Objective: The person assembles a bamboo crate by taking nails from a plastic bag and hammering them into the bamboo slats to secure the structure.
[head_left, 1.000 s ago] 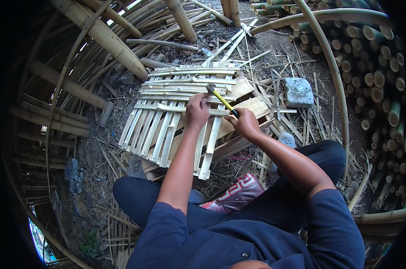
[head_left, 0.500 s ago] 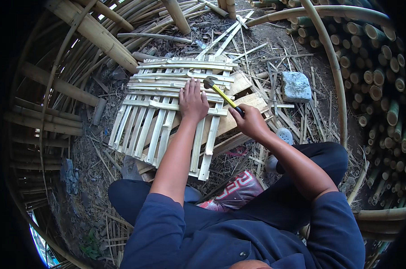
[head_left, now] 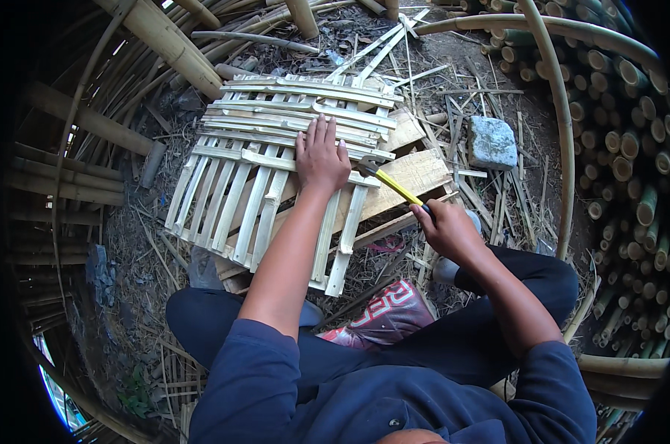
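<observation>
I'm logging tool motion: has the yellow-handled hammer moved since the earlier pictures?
Yes: judged against the stone block, the hammer has shifted toward the person and to the right.

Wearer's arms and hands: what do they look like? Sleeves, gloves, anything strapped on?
Ungloved left hand and ungloved right hand, no watch or wristband visible. Both forearms are uncovered. Dark navy short fabric sleeves end around the elbows, with no markings visible. No cables on either arm. Rings on the fingers: can't tell.

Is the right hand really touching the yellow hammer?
Touching: the head view shows the right hand closed around the dark lower end of the yellow hammer.
</observation>
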Action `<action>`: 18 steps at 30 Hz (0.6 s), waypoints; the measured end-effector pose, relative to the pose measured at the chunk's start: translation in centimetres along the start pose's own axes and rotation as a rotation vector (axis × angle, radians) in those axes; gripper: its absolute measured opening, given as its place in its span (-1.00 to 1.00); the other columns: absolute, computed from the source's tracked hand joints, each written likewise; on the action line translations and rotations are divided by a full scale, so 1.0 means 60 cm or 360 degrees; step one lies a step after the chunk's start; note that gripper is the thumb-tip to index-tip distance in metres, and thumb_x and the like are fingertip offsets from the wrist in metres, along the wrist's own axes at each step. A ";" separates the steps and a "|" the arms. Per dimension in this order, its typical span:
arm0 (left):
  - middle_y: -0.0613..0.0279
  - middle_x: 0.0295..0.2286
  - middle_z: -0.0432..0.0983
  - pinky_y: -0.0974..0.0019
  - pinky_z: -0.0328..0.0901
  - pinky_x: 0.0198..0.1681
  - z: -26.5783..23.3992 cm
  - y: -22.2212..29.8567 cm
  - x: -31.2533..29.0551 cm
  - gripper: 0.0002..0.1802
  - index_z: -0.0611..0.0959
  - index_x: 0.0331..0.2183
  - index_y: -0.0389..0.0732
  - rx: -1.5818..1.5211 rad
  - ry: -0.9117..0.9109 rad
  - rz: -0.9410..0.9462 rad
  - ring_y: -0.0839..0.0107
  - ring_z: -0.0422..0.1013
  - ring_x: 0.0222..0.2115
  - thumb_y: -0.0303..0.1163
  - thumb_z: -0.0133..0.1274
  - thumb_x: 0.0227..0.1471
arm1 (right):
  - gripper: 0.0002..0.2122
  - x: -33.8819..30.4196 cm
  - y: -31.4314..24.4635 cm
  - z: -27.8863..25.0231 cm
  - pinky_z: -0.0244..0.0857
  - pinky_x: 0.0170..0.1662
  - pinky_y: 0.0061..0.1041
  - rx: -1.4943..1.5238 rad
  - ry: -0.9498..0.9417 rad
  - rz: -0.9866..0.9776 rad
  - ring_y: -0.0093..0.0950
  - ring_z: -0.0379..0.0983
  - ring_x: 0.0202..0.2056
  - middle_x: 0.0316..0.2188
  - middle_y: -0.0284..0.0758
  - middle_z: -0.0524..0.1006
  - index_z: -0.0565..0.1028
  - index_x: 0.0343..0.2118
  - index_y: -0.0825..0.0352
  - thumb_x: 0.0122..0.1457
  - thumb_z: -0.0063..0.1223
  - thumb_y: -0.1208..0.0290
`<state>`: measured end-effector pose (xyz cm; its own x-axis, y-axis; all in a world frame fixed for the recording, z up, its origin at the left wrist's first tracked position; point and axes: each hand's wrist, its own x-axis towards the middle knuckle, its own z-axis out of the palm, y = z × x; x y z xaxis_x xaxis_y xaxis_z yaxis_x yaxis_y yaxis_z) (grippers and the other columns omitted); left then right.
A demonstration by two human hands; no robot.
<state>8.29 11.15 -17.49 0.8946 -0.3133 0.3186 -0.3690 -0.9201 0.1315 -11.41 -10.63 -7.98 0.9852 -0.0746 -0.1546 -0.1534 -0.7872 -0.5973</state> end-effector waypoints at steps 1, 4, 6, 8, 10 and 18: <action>0.11 0.36 0.13 -0.07 -0.16 0.44 -0.001 0.002 0.001 -0.33 0.29 0.35 -0.10 -0.0010 0.0001 0.0003 0.19 0.02 0.38 -0.17 -0.14 0.25 | -0.55 0.001 0.006 0.008 0.23 -0.45 -0.04 0.0004 0.0063 -0.0050 0.05 0.40 -0.58 -0.66 0.05 0.45 0.48 -0.51 0.46 0.37 0.05 0.12; 0.11 0.36 0.13 -0.07 -0.16 0.44 -0.006 0.005 0.002 -0.33 0.29 0.35 -0.09 0.0004 -0.0040 -0.0012 0.20 0.02 0.39 -0.17 -0.14 0.26 | -0.55 -0.003 0.007 0.006 0.19 -0.52 -0.08 0.0018 0.0167 -0.0101 0.04 0.36 -0.64 -0.70 0.03 0.41 0.46 -0.53 0.45 0.37 0.07 0.13; 0.11 0.36 0.12 -0.06 -0.16 0.44 -0.008 0.006 0.002 -0.33 0.29 0.35 -0.09 -0.0007 -0.0044 -0.0015 0.20 0.01 0.39 -0.18 -0.14 0.26 | -0.55 0.000 0.001 0.005 0.19 -0.52 -0.07 0.0024 0.0194 -0.0115 0.06 0.36 -0.63 -0.70 0.03 0.41 0.46 -0.53 0.45 0.37 0.07 0.14; 0.10 0.35 0.14 -0.06 -0.16 0.44 -0.003 0.004 -0.001 -0.33 0.30 0.34 -0.11 -0.0012 -0.0008 -0.0003 0.19 0.03 0.38 -0.17 -0.13 0.25 | -0.56 0.002 0.002 0.008 0.18 -0.52 -0.06 0.0028 0.0208 -0.0131 0.07 0.36 -0.63 -0.70 0.03 0.41 0.45 -0.53 0.44 0.38 0.06 0.14; 0.07 0.33 0.18 -0.06 -0.16 0.43 0.000 0.001 0.001 -0.32 0.33 0.32 -0.14 -0.0016 0.0073 0.0028 0.16 0.06 0.37 -0.14 -0.13 0.22 | -0.55 0.004 0.003 0.008 0.20 -0.52 -0.05 -0.0080 0.0170 -0.0156 0.08 0.37 -0.63 -0.71 0.02 0.41 0.44 -0.53 0.43 0.38 0.05 0.13; 0.12 0.36 0.14 -0.06 -0.15 0.43 -0.008 0.014 0.000 -0.33 0.30 0.34 -0.10 -0.0016 -0.0027 -0.0009 0.21 0.03 0.38 -0.22 -0.11 0.24 | -0.56 -0.005 -0.012 0.006 0.32 -0.45 0.02 -0.0201 0.0149 -0.0053 0.10 0.46 -0.55 -0.68 0.03 0.46 0.46 -0.51 0.42 0.37 0.03 0.11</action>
<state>7.86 10.52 -16.93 0.9009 -0.3120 0.3018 -0.3662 -0.9195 0.1428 -11.62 -9.83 -7.78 0.9933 -0.0993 -0.0587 -0.1154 -0.8606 -0.4961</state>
